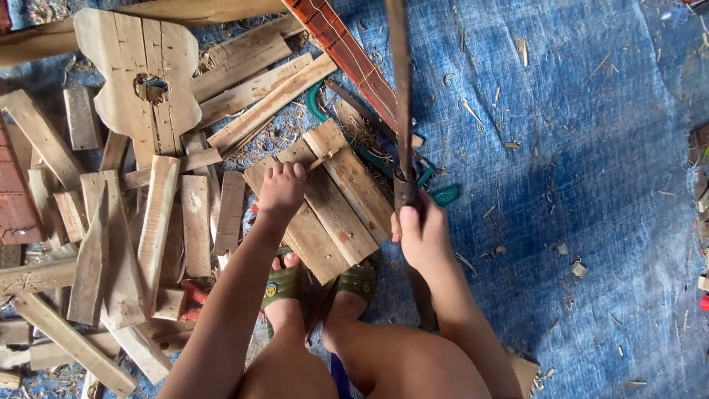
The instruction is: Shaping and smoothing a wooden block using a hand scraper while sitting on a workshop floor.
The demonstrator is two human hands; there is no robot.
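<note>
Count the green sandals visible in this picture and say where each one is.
2. The left sandal sits below the left hand; the right sandal touches the plank panel's lower edge.

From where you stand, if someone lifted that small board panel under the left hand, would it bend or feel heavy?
The board panel would likely stay stiff: it is several thick planks joined side by side. It probably feels fairly light for its size, as the wood looks dry and weathered. Its rough grain should not slip under the left hand, though splinters seem possible.
</note>
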